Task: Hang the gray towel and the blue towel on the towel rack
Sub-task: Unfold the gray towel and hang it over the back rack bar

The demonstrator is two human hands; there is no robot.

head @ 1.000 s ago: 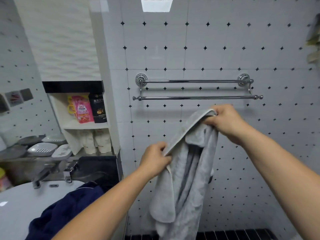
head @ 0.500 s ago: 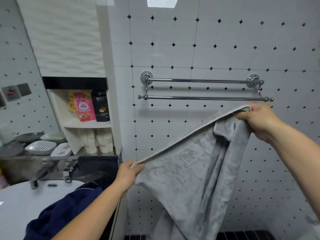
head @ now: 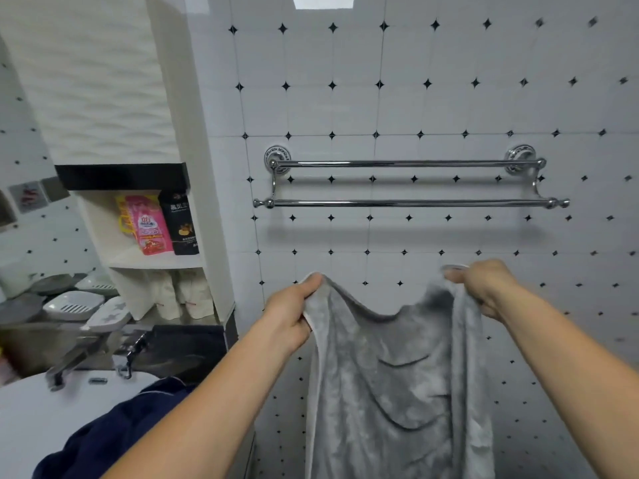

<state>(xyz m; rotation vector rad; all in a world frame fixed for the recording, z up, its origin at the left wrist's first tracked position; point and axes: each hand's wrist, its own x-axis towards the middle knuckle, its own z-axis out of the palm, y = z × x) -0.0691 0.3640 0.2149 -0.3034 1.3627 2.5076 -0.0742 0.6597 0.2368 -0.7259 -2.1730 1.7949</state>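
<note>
**tilefan:** White wall tiles with little black diamonds point(head: 428, 98), chrome double-bar towel rack point(head: 408, 183) on it, both bars bare. Plush gray towel point(head: 390, 385) hangs below the rack, top edge sagging between the hands.

**rackwatch:** Yep, left hand point(head: 294, 312) and right hand point(head: 484, 288) each have fingers pinched shut on a top corner. Towel's bottom is cut off by the frame. Dark navy blue towel point(head: 114, 437) is bunched on the white sink point(head: 31, 416) near left, partly behind the left forearm. Open wall between towel and rack.

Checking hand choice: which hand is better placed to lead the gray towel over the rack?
Probably right: the right hand grips the gray towel directly below the rack, while the left hand sits near its end.
</note>
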